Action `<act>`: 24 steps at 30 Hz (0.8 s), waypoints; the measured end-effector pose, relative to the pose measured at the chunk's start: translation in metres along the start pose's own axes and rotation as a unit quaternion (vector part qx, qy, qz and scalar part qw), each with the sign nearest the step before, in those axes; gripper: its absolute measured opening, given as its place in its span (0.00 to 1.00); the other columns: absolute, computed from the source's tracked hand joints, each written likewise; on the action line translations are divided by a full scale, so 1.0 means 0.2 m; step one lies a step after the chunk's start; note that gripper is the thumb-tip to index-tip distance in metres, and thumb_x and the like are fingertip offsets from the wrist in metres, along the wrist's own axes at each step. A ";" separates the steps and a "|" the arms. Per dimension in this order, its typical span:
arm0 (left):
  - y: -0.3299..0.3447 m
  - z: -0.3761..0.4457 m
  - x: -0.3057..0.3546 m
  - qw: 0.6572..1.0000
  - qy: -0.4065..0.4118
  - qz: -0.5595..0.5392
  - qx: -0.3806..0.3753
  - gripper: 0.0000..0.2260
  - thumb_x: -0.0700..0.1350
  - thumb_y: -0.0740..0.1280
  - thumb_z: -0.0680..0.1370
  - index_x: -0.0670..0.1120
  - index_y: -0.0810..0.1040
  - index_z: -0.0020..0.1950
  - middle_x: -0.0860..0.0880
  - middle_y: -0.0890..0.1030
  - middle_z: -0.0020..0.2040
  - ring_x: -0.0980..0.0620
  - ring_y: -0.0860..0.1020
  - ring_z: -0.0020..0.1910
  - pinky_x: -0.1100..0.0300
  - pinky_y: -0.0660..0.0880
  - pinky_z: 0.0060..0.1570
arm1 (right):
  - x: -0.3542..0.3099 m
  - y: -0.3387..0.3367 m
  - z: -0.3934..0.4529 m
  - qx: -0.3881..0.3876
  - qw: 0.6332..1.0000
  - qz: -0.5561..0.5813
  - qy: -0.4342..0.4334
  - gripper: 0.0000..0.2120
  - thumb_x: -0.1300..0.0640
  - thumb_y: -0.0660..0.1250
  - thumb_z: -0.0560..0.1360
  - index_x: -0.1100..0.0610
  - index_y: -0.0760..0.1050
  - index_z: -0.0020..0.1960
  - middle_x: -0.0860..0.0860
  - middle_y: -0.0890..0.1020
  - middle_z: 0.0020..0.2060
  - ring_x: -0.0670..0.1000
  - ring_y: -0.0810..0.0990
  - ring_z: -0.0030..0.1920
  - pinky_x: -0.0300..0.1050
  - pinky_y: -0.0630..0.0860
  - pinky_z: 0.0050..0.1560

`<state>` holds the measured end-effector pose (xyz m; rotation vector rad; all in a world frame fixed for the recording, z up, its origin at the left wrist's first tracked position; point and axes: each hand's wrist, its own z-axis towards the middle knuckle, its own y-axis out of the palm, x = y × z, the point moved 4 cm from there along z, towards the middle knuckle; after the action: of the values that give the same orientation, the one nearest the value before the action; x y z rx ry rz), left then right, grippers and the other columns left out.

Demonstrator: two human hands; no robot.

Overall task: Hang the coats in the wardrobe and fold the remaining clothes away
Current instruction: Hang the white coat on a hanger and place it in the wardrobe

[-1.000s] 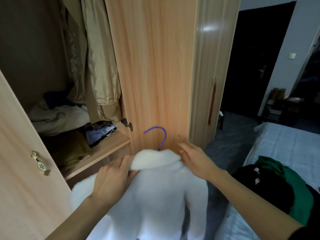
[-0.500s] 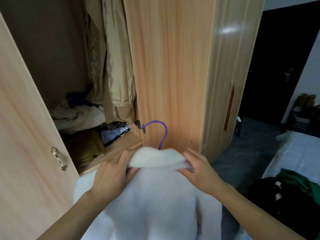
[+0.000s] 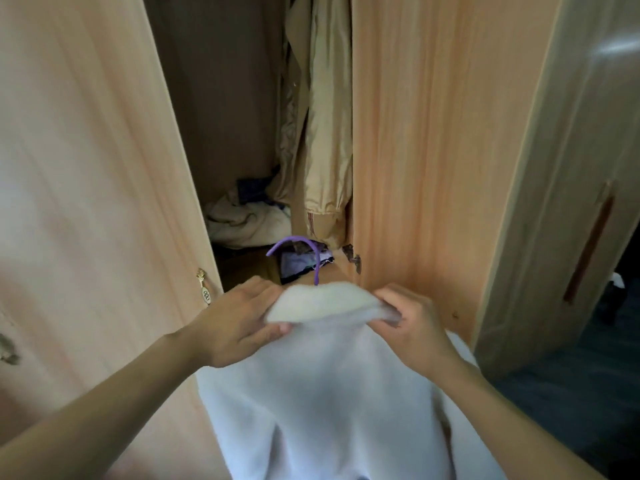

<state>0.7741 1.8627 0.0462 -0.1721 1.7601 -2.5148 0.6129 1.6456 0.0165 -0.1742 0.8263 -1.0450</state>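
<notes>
A white fleecy coat (image 3: 322, 386) hangs from a purple hanger (image 3: 304, 251), whose hook pokes up above the collar. My left hand (image 3: 239, 323) grips the left side of the collar and my right hand (image 3: 412, 323) pinches its right side. I hold the coat in front of the open wardrobe (image 3: 225, 116). A beige jacket (image 3: 322, 133) hangs inside on the right.
The left wardrobe door (image 3: 86, 185), with a brass knob (image 3: 204, 289), stands open close to my left arm. The right door (image 3: 422, 150) is beside my right hand. Crumpled cream and dark clothes (image 3: 246, 220) lie on the wardrobe shelf. Dark floor shows at the right.
The view has swung left and closer to the wardrobe opening, and the bed has left the frame. Both hands keep hold of the collar and the coat has moved toward the opening.
</notes>
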 end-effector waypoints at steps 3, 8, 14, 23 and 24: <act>-0.07 0.02 -0.09 0.998 -0.015 0.015 -0.060 0.34 0.70 0.52 0.79 0.51 0.60 0.78 0.53 0.70 0.69 0.54 0.67 0.66 0.56 0.66 0.65 | 0.02 0.02 0.07 0.012 1.000 0.013 -0.015 0.15 0.67 0.71 0.66 0.48 0.75 0.42 0.42 0.75 0.36 0.41 0.74 0.36 0.31 0.67 0.37; -0.22 0.11 -0.32 0.974 -0.104 0.202 -0.001 0.30 0.66 0.45 0.81 0.50 0.64 0.76 0.50 0.70 0.71 0.48 0.66 0.68 0.50 0.67 0.65 | 0.02 0.07 0.17 0.025 1.000 0.011 -0.010 0.19 0.72 0.74 0.64 0.49 0.76 0.40 0.47 0.76 0.35 0.44 0.73 0.35 0.36 0.68 0.35; -0.35 0.23 -0.64 0.942 -0.183 0.277 0.053 0.29 0.66 0.49 0.80 0.48 0.69 0.71 0.49 0.71 0.71 0.47 0.65 0.72 0.50 0.67 0.67 | -0.07 0.11 0.40 0.047 0.997 -0.019 -0.057 0.25 0.68 0.76 0.64 0.40 0.75 0.46 0.40 0.79 0.40 0.39 0.77 0.40 0.28 0.68 0.39; -0.34 0.28 -1.04 0.880 -0.238 0.409 -0.032 0.26 0.62 0.53 0.81 0.48 0.73 0.70 0.47 0.72 0.70 0.45 0.59 0.76 0.43 0.56 0.72 | -0.15 0.28 0.64 0.021 0.995 -0.042 -0.089 0.11 0.65 0.76 0.67 0.53 0.80 0.45 0.42 0.78 0.39 0.42 0.78 0.40 0.33 0.71 0.40; -0.33 0.28 -1.07 0.870 -0.238 0.427 -0.057 0.25 0.60 0.55 0.81 0.47 0.72 0.71 0.47 0.72 0.71 0.44 0.57 0.77 0.41 0.54 0.73 | -0.15 0.30 0.66 0.013 0.995 -0.045 -0.086 0.12 0.66 0.76 0.67 0.54 0.80 0.45 0.42 0.78 0.38 0.43 0.78 0.39 0.35 0.71 0.39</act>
<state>0.9936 1.8593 0.1158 -0.0021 1.3494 -1.5660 0.7371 1.6699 0.0932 -0.2778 0.6541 -1.1089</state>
